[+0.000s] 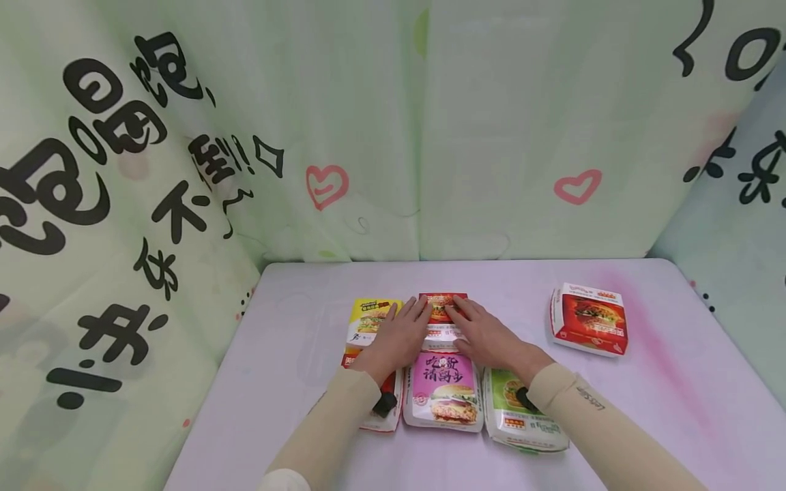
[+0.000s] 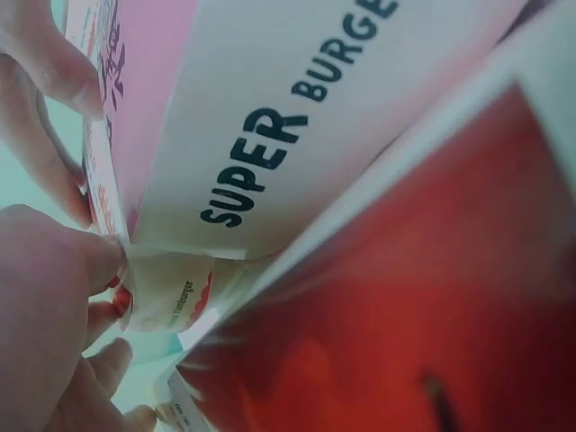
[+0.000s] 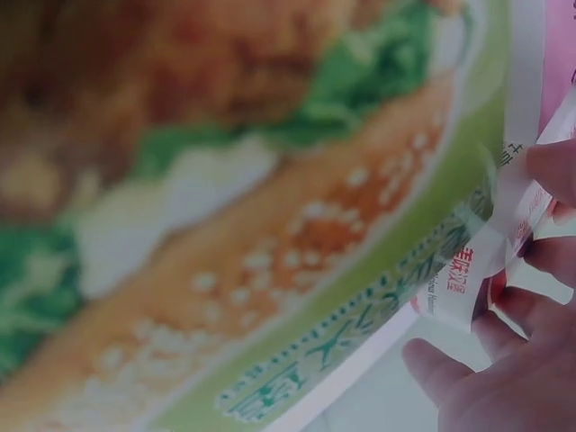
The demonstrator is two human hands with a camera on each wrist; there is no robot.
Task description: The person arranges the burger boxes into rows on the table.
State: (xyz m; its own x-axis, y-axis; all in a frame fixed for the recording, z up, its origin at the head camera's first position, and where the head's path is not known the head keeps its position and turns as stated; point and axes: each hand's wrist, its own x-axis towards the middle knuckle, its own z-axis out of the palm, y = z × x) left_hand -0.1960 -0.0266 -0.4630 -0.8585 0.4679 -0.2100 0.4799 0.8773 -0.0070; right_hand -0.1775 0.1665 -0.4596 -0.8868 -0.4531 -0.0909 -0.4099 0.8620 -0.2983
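In the head view, a red-and-white burger box [image 1: 443, 335] lies behind a pink burger box [image 1: 451, 389]. My left hand [image 1: 399, 339] lies across the seam between a yellow burger box [image 1: 367, 327] and the red-and-white one, fingers extended. From the other side my right hand [image 1: 491, 339] touches the red-and-white box, its fingers spread over the top and its thumb near the front edge. In the left wrist view, thumb and fingertips meet a white box side [image 2: 171, 292]. The right wrist view shows fingertips [image 3: 499, 328] against a white printed side. Undersides of both hands are hidden.
A green-and-white burger box [image 1: 522, 426] sits right of the pink one, partly under my right forearm. Under my left wrist is a red burger box [image 1: 385, 417]. Another red box [image 1: 589, 319] stands apart at the right. Printed curtains [image 1: 491, 123] border the pale table [image 1: 295, 341].
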